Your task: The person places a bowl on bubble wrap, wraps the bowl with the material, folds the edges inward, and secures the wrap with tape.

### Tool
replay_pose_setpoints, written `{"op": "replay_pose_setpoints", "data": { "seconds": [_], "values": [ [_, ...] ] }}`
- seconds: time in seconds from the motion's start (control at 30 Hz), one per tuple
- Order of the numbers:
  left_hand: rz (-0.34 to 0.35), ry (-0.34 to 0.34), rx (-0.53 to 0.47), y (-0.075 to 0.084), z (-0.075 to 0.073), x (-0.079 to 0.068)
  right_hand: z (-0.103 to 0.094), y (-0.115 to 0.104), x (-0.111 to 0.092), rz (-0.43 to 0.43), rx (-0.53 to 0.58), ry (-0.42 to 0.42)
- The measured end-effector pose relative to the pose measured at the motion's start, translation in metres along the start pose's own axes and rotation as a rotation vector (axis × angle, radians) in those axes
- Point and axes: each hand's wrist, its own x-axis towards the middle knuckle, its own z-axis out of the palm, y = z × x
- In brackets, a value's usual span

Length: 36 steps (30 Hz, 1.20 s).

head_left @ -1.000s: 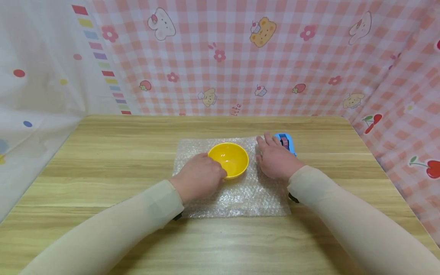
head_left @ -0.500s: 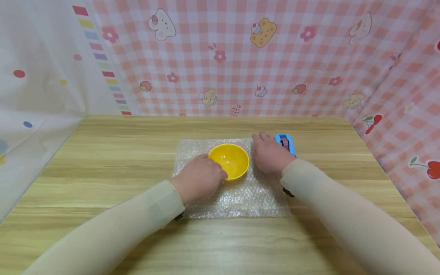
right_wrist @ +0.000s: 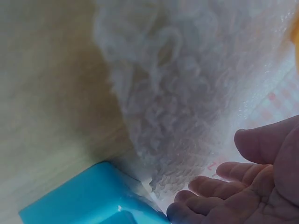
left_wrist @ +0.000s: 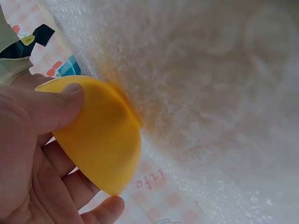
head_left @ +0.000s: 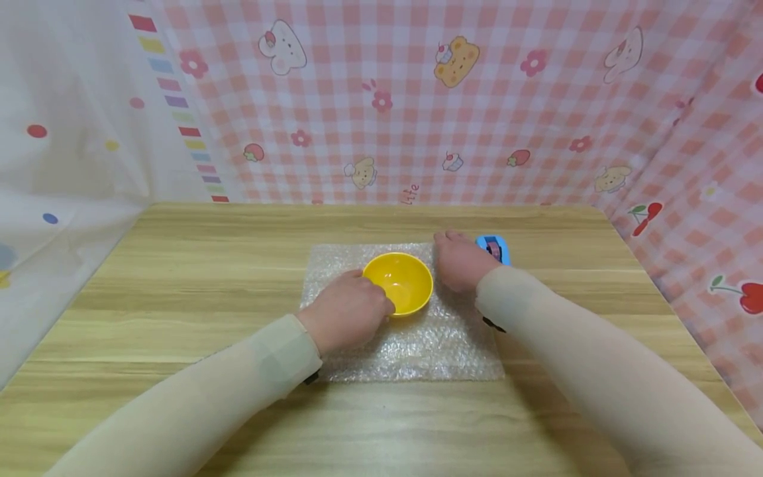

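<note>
1. the yellow bowl sits upright, mouth up, on a sheet of bubble wrap, a little toward twelve o'clock from the sheet's middle. placed there, it has wrap showing on every side that the hands leave in view, with the broadest stretch toward six.

2. at the bowl's eight o'clock, the person's left hand grips the near-left rim. in the left wrist view the thumb lies along the outer wall while the other fingers reach past the rim; how firmly they press inside cannot be told. this hold probably steadies the bowl, since its base looks to rest on soft, uneven bubbles.

3. between two and three o'clock from the bowl, the right hand is at the sheet's far-right corner. the right wrist view shows relaxed, slightly bent fingers with the thumb well apart: a wide grasp with nothing seen in it. whether a fingertip touches the sheet's edge is unclear.

4. the blue tape dispenser is just past the right hand, at its two o'clock. there it seems conveniently within that hand's reach, yet off the sheet's main area.

5. the wooden table carries everything, and its level top likely lets the sheet lie flat; pink checked cloth hangs beyond, at twelve.
</note>
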Motion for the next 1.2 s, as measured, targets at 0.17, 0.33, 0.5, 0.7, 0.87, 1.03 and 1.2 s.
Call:
{"op": "replay_pose_setpoints", "data": {
  "seconds": [0.17, 0.33, 0.5, 0.7, 0.87, 1.03, 1.2],
  "values": [
    [-0.003, -0.007, -0.006, 0.001, -0.001, -0.001, 0.000, -0.002, 0.001, -0.021, -0.029, 0.006],
    [-0.002, -0.003, -0.001, 0.001, -0.002, -0.002, 0.001, -0.004, 0.003, -0.033, -0.029, 0.015],
    [0.006, 0.002, 0.012, 0.000, -0.001, -0.002, 0.000, -0.006, 0.006, -0.042, -0.074, 0.028],
    [0.003, 0.006, 0.013, 0.001, -0.001, -0.001, 0.000, -0.007, 0.006, -0.044, -0.102, 0.056],
    [0.003, 0.010, 0.017, 0.001, -0.001, -0.001, -0.002, -0.006, 0.006, -0.068, -0.132, 0.089],
    [0.006, 0.014, 0.023, 0.001, 0.000, -0.002, -0.006, -0.005, 0.005, -0.042, -0.098, 0.081],
    [0.008, 0.013, 0.036, 0.001, -0.001, -0.002, -0.010, -0.005, 0.002, -0.017, -0.043, 0.082]
  ]
}}
